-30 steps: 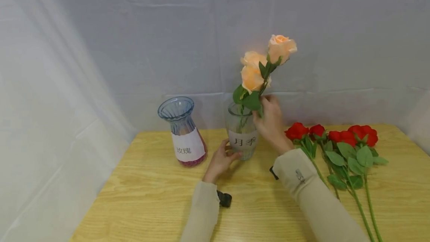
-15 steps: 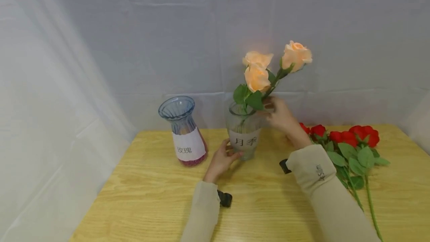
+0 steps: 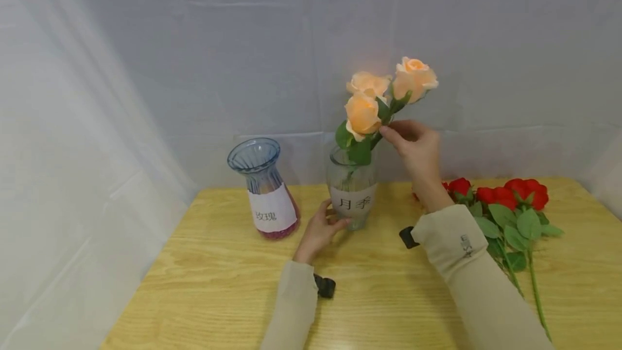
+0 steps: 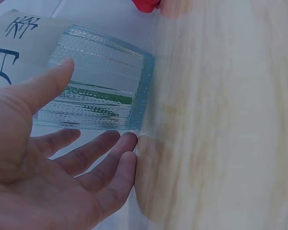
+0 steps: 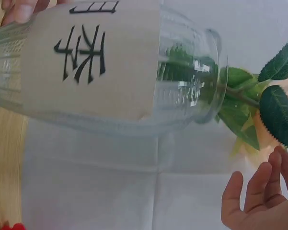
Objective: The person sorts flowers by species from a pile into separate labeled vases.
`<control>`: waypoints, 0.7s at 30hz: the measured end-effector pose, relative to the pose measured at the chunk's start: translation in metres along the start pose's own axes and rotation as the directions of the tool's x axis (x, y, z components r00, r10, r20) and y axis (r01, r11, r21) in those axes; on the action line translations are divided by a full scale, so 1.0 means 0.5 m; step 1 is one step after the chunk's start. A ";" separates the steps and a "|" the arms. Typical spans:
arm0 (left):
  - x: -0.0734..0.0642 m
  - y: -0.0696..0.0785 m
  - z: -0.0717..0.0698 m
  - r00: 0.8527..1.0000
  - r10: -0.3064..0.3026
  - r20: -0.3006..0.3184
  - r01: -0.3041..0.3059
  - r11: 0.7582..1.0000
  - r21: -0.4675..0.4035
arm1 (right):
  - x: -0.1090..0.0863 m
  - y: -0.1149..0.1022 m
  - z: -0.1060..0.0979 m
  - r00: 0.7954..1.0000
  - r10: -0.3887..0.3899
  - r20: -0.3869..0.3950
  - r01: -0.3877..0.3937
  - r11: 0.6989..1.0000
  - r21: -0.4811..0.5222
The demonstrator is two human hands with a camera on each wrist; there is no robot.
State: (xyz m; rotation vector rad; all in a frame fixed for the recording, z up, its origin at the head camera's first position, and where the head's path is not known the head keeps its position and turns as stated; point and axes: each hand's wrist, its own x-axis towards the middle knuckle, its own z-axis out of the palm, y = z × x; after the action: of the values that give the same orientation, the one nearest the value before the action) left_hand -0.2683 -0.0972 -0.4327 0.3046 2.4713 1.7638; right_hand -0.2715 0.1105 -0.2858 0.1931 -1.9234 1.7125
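Left hand (image 3: 319,234): thumb and fingers grip the foot of a clear, round-shouldered glass vase (image 3: 353,201), at its seven o'clock.
Right hand (image 3: 419,151): at the vase's two o'clock, its fingertips touching a cluster of three pale peach roses (image 3: 363,115); whether they pinch a stem cannot be told.
Peach blooms: above the vase, twelve to one o'clock; green stem shows inside its mouth.
Blue flared glass vase (image 3: 270,207): apart, at nine o'clock.
Red, green-leaved roses (image 3: 495,197): lying towards three o'clock on a yellow wood-grain table (image 3: 369,307).
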 end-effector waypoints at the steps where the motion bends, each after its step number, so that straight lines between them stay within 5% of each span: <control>1: 0.000 0.000 0.000 1.000 0.000 0.001 0.000 1.000 0.000 | 0.001 -0.002 0.006 1.000 -0.005 -0.007 0.005 1.000 -0.013; 9: 0.003 0.000 0.005 1.000 0.007 -0.006 -0.007 1.000 0.026 | -0.007 0.003 0.039 1.000 -0.009 0.008 0.010 0.982 -0.189; 21: 0.001 -0.005 -0.003 1.000 -0.010 0.004 0.010 1.000 0.013 | -0.024 0.042 0.050 0.996 -0.078 0.035 0.085 0.961 -0.262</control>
State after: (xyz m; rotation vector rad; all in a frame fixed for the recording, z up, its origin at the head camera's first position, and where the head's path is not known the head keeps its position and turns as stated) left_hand -0.2694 -0.0989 -0.4346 0.2964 2.4778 1.7425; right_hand -0.2786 0.0872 -0.3107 0.1899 -2.1068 1.3902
